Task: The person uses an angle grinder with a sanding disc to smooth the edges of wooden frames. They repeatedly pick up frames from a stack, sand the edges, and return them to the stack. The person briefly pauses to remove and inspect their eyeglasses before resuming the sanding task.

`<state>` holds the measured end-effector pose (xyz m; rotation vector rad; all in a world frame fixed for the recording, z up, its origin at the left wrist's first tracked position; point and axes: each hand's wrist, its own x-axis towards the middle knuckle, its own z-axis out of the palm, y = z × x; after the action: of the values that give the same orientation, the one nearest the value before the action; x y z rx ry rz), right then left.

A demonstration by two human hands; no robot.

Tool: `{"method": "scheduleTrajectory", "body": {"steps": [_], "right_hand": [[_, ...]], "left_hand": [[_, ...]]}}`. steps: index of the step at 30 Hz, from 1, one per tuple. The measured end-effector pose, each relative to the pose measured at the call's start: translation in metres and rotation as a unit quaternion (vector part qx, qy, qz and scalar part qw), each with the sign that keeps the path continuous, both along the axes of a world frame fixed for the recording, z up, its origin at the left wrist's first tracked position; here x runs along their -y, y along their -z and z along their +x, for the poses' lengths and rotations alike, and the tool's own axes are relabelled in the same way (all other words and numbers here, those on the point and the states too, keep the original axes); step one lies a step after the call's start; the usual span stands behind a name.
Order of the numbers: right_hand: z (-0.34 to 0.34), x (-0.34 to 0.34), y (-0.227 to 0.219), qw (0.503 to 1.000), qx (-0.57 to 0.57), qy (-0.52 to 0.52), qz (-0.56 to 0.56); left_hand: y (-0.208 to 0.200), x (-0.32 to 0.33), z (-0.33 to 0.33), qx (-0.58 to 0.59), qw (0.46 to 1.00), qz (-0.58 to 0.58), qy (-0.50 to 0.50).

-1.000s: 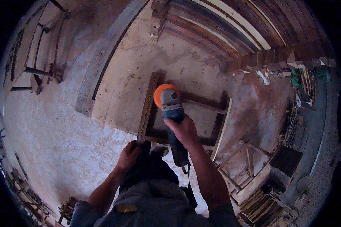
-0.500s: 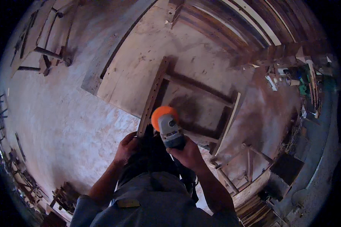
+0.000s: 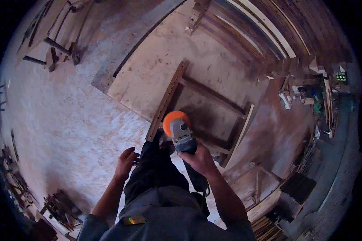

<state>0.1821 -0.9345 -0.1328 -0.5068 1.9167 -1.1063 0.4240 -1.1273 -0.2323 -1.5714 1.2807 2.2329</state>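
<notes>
My right hand (image 3: 199, 160) is wrapped round the dark rear of an angle grinder (image 3: 181, 132). The tool has a grey metal head and a round orange disc (image 3: 175, 119) at its front. Beneath it on the floor lies a brown wooden frame (image 3: 163, 105); its left beam has a row of small holes. Whether the disc touches the wood I cannot tell. My left hand (image 3: 126, 161) hangs beside my left leg, below the near end of that beam. It is apart from the wood, fingers loosely bent and separated, with nothing in them.
A pale board (image 3: 136, 84) lies on the floor under the frame. Long planks (image 3: 265, 28) are stacked at the far right. Wooden trestles (image 3: 56, 48) stand at the far left. Nearer on the right are another wooden frame (image 3: 258, 184) and a dark box (image 3: 297, 188).
My left hand has let go of the beam's near end and moved down and left. The grinder stays in my right hand, and the view has shifted slightly.
</notes>
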Motion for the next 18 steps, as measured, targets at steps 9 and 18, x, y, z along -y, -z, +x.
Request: {"method": "scheduleTrajectory", "body": {"steps": [9, 18], "right_hand": [[-0.031, 0.029, -0.007, 0.990, -0.015, -0.119, 0.080], [-0.111, 0.066, 0.007, 0.991, -0.064, -0.026, 0.114]], "left_hand": [[0.008, 0.006, 0.007, -0.015, 1.000, -0.002, 0.003], [0.014, 0.030, 0.017, 0.050, 0.998, -0.026, 0.002]]}}
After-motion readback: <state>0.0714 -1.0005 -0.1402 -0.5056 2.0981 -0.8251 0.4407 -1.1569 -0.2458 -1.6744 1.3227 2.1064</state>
